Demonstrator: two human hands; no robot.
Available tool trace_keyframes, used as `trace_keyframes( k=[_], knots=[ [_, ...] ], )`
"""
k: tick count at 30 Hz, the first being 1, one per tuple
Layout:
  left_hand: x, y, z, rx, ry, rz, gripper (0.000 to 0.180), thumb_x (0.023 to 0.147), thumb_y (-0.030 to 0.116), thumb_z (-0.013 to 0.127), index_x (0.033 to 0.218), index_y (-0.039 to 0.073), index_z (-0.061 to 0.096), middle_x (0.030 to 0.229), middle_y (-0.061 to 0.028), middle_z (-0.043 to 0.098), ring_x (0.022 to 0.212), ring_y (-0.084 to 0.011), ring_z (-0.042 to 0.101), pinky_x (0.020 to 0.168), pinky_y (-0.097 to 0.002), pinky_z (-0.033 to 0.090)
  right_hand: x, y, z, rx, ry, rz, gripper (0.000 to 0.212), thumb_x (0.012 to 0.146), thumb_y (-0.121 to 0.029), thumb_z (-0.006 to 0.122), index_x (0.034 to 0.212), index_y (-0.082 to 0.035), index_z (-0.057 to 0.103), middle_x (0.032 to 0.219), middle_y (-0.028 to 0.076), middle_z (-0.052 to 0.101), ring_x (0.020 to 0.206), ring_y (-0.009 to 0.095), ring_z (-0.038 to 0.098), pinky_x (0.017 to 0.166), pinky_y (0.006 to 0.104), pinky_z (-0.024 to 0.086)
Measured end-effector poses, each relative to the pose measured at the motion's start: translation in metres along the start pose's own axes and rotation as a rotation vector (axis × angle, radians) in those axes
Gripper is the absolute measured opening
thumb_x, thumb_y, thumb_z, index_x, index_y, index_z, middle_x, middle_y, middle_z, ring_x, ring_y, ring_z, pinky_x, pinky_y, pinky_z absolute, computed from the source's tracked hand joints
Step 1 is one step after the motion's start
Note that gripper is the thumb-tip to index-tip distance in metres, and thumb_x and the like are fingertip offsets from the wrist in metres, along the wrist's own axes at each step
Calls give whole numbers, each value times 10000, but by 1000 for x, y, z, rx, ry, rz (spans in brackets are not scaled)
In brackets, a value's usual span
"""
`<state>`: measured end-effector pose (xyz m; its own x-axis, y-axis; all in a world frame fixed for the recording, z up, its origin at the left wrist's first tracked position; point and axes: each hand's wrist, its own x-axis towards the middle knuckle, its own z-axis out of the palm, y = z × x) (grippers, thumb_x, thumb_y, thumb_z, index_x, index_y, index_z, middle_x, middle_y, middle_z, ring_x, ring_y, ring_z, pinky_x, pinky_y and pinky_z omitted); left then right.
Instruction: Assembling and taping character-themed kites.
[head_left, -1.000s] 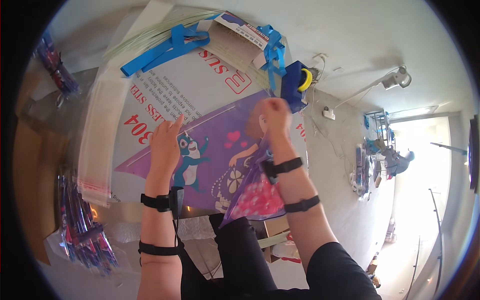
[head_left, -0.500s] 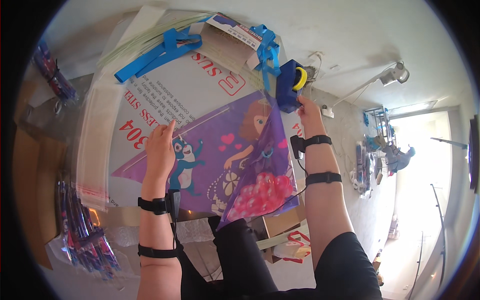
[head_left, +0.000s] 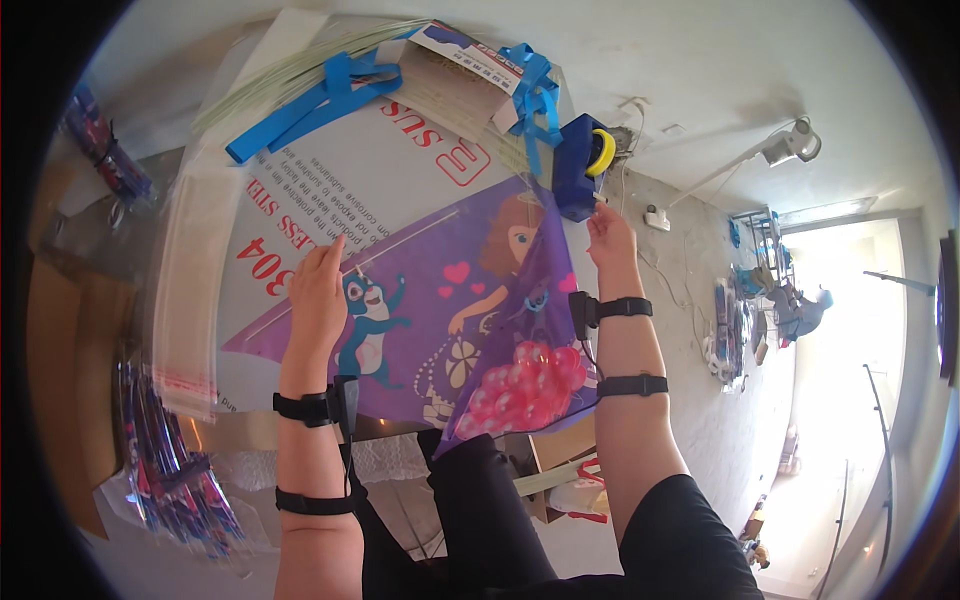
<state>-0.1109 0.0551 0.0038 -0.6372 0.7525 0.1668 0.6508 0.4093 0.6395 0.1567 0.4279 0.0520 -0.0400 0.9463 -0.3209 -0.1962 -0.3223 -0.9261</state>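
Note:
A purple kite (head_left: 420, 280) printed with a cartoon princess, a blue-and-white animal and pink hearts lies on the grey printed board; its right part is folded over. My left hand (head_left: 318, 300) rests on the kite's upper left edge, fingers stretched out, beside a thin pale rod (head_left: 410, 236) along that edge. To the right, my right hand (head_left: 612, 242) is at the front end of a blue tape dispenser (head_left: 572, 170) with a yellow-cored roll. Its thumb and fingertips are pinched together; whatever is between them is too small to make out.
Blue ribbons (head_left: 300, 115), thin pale sticks (head_left: 270, 75) and an open cardboard box (head_left: 455, 90) lie at the board's far side. Clear plastic sleeves (head_left: 190, 290) line the left edge. Bundled packages (head_left: 180, 470) stand at lower left, and an open carton (head_left: 565, 447) is below the board.
My right hand has moved slightly down from the dispenser's front end, and its forearm has shifted left. The left hand has barely moved on the kite.

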Motion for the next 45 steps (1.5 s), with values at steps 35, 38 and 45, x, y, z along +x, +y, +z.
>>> trace_keyframes(
  k=[35,38,45],
  knots=[
    [-7,-15,-21,-193,150,-85,353,705,-22,648,1045,68,620,941,-98,606,897,-306,568,767,-403,475,-240,140,186,-901,-769,-106,356,756,-34,699,1031,12,478,743,77,658,603,120,622,476,258,490],
    [-7,-16,-21,-213,168,-67,309,705,-21,646,998,77,640,902,-93,603,881,-300,567,755,-398,475,-241,142,185,-923,-759,-131,352,745,-36,708,1000,18,471,734,79,657,595,127,621,473,263,488],
    [-7,-17,-20,-243,173,-58,220,712,-7,636,909,72,693,833,-91,585,832,-293,561,721,-393,468,-245,139,189,-986,-722,-184,356,727,-29,709,986,29,471,715,86,650,573,147,616,472,276,487]
  ],
)
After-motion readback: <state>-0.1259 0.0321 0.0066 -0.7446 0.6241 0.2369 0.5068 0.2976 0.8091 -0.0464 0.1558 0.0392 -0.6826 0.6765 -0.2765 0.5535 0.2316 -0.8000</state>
